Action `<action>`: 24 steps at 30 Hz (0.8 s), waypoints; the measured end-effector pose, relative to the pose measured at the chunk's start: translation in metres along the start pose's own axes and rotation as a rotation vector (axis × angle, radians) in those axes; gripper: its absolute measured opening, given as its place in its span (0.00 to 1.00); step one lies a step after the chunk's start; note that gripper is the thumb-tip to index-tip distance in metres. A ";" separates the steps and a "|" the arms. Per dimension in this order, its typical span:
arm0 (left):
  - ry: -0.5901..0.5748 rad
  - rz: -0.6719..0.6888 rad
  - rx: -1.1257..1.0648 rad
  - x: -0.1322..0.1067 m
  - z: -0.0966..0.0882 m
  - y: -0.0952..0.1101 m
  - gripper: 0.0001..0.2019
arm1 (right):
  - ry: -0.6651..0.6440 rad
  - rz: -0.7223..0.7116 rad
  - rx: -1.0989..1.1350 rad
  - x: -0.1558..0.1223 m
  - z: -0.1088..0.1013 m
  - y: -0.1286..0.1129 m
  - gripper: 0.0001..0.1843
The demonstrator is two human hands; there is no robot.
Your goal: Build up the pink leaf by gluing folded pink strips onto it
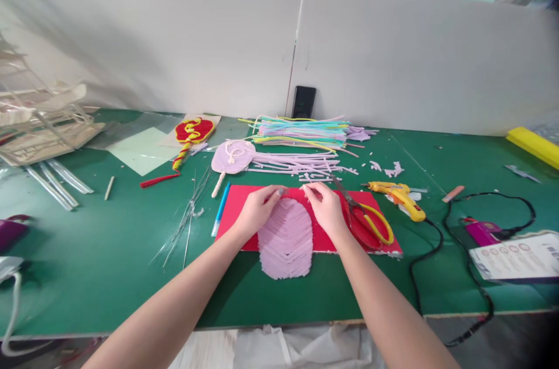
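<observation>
A lilac oval panel (pixel 286 238), made of slanting rows of fuzzy stems, lies partly on a red board (pixel 236 212), its lower end past the front edge. At the panel's upper left is my left hand (pixel 261 209), thumb and fingers pressed together. Opposite it, my right hand (pixel 324 206) pinches at the upper right rim. Whatever is between the fingertips is too small to make out. Yellow-handled scissors (pixel 371 223) rest on the board just right of my right hand. A blue pen (pixel 222 209) lies along its left edge.
Behind are a lilac fan (pixel 233 156), a red-and-yellow fan (pixel 194 130) and bundled pipe cleaners (pixel 301 131). A yellow glue gun (pixel 399 197) with a black cord lies right. Thin wires (pixel 187 217) lie left. A phone (pixel 304 102) leans on the white partition (pixel 393 55).
</observation>
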State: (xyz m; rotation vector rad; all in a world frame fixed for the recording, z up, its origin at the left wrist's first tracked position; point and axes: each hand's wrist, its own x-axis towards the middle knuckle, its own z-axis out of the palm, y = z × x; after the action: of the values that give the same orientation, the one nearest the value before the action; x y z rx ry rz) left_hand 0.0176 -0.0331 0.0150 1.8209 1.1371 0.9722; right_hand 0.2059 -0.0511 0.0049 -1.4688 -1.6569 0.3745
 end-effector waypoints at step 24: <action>0.304 -0.148 -0.117 0.003 -0.012 -0.007 0.13 | 0.004 -0.201 -0.520 0.043 -0.027 0.018 0.06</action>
State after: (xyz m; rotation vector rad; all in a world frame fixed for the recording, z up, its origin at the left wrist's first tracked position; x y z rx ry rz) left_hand 0.0059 -0.0255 0.0145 1.5065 1.3465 1.2286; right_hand 0.2413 -0.0156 0.0248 -1.6409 -1.9706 -0.1890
